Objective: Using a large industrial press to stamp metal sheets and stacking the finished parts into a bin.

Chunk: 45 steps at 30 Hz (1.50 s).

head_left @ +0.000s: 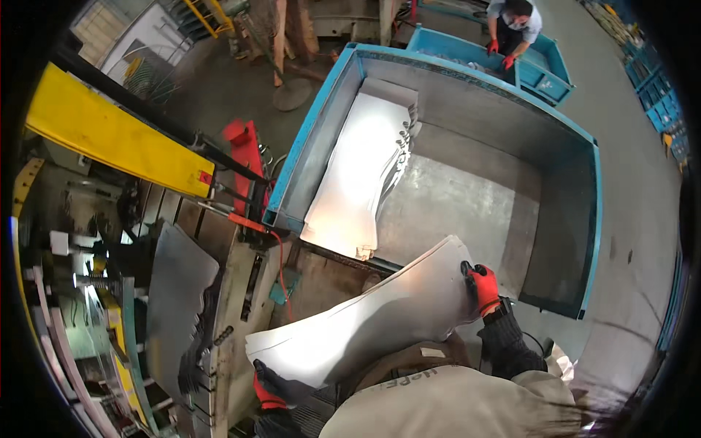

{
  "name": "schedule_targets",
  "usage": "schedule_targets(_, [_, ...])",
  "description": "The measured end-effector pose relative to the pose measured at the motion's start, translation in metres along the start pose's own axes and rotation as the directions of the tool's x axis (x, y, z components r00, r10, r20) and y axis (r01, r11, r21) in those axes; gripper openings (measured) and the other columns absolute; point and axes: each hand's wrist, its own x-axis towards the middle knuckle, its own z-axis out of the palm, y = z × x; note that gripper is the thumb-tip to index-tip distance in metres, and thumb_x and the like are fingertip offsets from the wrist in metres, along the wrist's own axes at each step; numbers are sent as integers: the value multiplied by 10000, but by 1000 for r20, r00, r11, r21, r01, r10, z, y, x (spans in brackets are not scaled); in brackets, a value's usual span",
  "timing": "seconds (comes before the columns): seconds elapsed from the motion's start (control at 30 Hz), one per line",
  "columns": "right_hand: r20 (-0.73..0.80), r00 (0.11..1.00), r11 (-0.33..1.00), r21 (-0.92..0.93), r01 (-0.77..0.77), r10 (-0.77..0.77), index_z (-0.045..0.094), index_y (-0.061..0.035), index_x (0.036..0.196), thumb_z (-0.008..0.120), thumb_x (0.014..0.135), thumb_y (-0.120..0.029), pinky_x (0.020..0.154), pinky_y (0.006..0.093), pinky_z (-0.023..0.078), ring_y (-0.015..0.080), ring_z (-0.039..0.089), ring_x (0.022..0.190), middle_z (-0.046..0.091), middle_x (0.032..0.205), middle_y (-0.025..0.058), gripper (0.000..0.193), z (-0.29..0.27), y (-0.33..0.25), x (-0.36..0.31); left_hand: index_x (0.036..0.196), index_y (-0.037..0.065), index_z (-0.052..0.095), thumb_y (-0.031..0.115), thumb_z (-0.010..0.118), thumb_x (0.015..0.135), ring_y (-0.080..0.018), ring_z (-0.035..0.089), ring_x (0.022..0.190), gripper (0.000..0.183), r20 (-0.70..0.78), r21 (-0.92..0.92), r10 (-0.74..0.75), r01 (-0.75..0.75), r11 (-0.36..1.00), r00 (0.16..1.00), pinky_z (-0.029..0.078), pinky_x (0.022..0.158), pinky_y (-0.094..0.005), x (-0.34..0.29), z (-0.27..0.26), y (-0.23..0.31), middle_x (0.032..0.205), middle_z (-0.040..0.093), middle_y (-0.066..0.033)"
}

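Observation:
A short stack of shaped metal sheets (pixel 365 314) spans the space in front of my body, tilted up toward the right. My left hand (pixel 270 385), in a red and black glove, is closed on its lower left end. At the opposite end my right hand (pixel 482 287), gloved alike, grips the edge with the thumb on top. Beyond lies a blue-rimmed metal bin (pixel 478 80). Along its left side rests a pile of similar metal sheets (pixel 358 160), their notched edges facing right. The fingers under the held sheets are hidden.
On the left, more cut sheets (pixel 179 292) lie on a machine bed beside a yellow beam (pixel 117 131). A red cable (pixel 283 274) hangs near the bin's left corner. Past the bin, a person (pixel 515 25) with red gloves reaches into a smaller blue bin (pixel 544 77).

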Motion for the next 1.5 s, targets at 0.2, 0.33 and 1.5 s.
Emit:
schedule_targets(0.2, [82, 996, 999, -4, -42, 42, 519, 1, 601, 575, 679, -320, 498, 317, 350, 151, 454, 504, 496, 530, 64, 335, -41, 34, 48, 715, 113, 500, 356, 437, 818, -111, 434, 505, 271, -138, -286, -217, 170, 943, 966, 373, 474, -255, 28, -7, -95, 607, 467, 14])
schedule_targets(0.33, [106, 986, 991, -64, -120, 126, 550, -18, 688, 549, 712, -277, 514, 270, 362, 103, 429, 540, 487, 565, 14, 260, -80, -10, 71, 597, 112, 462, 317, 387, 851, -72, 332, 451, 336, 100, -112, -330, 340, 934, 939, 298, 443, -220, 32, 16, -114, 505, 342, 62])
schedule_targets(1.5, [205, 769, 471, -687, 554, -605, 448, -56, 1083, 502, 657, -486, 833, 400, 338, 339, 408, 1011, 441, 1099, 191, 608, 37, -63, 463, 637, 88, 596, 540, 418, 754, -157, 455, 463, 500, 731, -578, -307, 792, 197, 609, 389, 476, -305, 183, 371, -285, 566, 533, -6])
